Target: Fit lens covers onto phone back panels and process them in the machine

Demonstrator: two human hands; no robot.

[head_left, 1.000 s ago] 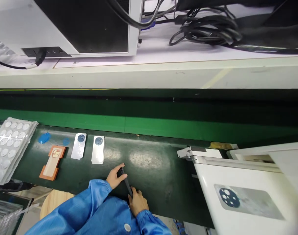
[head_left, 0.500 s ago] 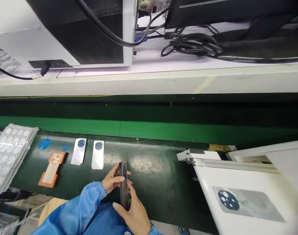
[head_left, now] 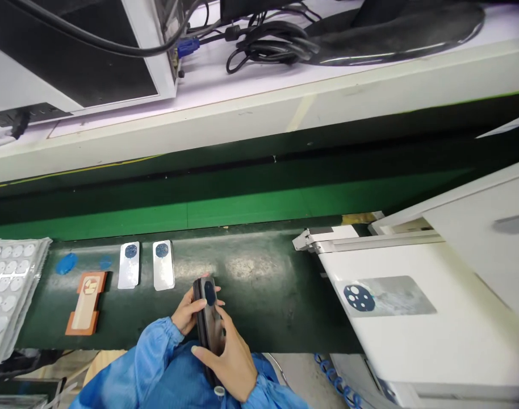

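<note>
A dark, glossy stack of phone back covers (head_left: pixel 214 332) is held upright in front of my blue-sleeved body, its round camera area near the top. My left hand (head_left: pixel 186 311) grips the upper left edge, thumb across the side and fingertips showing behind. Lower down, my right hand (head_left: pixel 235 360) is closed around the right side, with its thumb reaching over to the left edge. Ahead on the green table lie a silver phone back cover (head_left: pixel 163 270) with a dark blue camera circle and a similar silver cover (head_left: pixel 128 270) to its left.
An orange fixture (head_left: pixel 84 307) with a pale inlay lies at left, near a blue disc (head_left: pixel 66 263). Trays of round pieces (head_left: pixel 10 284) are stacked at the far left. A white machine (head_left: pixel 396 346) with a cover on top stands right. A shelf edge (head_left: pixel 225 119) runs above.
The stack has turned so more of its back face and camera area shows. Both hands keep hold of it. My view has shifted right and tilted.
</note>
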